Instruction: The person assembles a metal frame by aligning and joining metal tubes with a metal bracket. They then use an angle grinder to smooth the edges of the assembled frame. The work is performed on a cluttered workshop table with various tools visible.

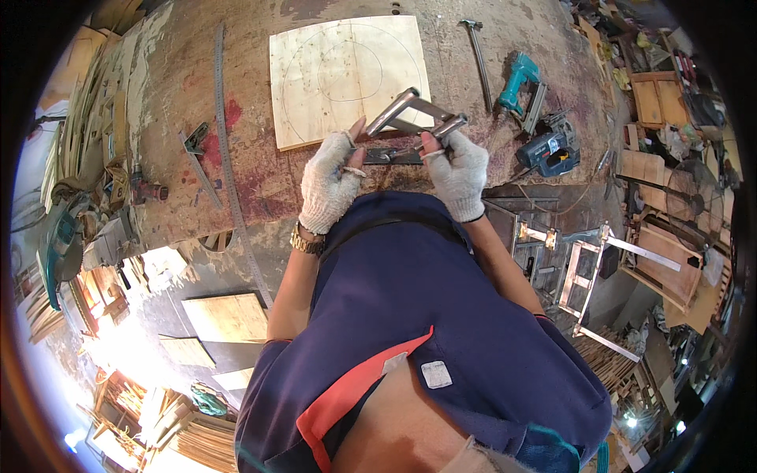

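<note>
A metal clamp frame (414, 114), bent from grey bar, is held above the near edge of the counter (260, 169) by two gloved hands. The left hand (331, 189), in a white knit glove with bare fingertips, is seen at about 9 o'clock of the frame; its thumb and forefinger are pinched on the dark flat bar (392, 157) that lies under the frame, so its grip is closed on that bar. The right hand (459, 173), gloved the same way, is placed at about 4 o'clock of the frame, and its grip is closed on the frame's lower right end. A gold wristwatch (306, 240) is worn on the left wrist.

At 12 o'clock of the frame a square plywood panel (347, 75) with pencilled curves is laid flat on the counter, its near edge just beside the frame. A long steel ruler (229, 158) is stretched along the counter at 9 o'clock, with a small square tool (197, 154) just beside it. At 2 o'clock a hammer (479, 51) and a teal power drill (516, 83) are found, and a blue jigsaw (552, 150) is set at 3 o'clock, near the right hand.
</note>
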A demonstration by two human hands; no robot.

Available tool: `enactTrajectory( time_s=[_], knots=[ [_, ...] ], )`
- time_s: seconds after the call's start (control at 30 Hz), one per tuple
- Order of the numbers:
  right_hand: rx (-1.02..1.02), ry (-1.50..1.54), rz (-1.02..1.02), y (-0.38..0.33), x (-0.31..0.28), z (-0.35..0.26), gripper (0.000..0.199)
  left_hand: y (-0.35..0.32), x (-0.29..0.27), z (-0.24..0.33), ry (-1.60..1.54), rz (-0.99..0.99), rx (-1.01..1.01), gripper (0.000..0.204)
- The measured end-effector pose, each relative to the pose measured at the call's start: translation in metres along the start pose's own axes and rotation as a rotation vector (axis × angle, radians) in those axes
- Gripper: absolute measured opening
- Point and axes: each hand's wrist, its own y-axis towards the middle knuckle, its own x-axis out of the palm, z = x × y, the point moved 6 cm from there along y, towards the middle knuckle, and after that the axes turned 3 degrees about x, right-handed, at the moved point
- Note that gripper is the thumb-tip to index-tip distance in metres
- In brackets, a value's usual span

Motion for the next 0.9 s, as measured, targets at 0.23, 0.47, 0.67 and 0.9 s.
enactTrajectory(
  time_s=[0.23, 0.47, 0.67, 0.9],
  knots=[
    [-0.217, -0.236, 0.076, -0.008, 0.004, -0.011, 0.02, -0.011, -0.003, -0.002, 0.104, -0.091, -0.013, 0.047],
    [-0.381, -0.315, 0.113, -0.015, 0.009, -0.018, 0.019, -0.015, -0.007, -0.004, 0.153, -0.059, 0.125, 0.05],
    [-0.366, -0.333, 0.115, -0.016, 0.007, -0.016, 0.023, -0.016, -0.004, 0.0, 0.167, -0.075, 0.198, 0.044],
    [-0.409, -0.328, 0.106, -0.016, 0.009, -0.025, 0.024, -0.018, -0.005, -0.006, 0.159, -0.081, 0.179, 0.04]
  ],
)
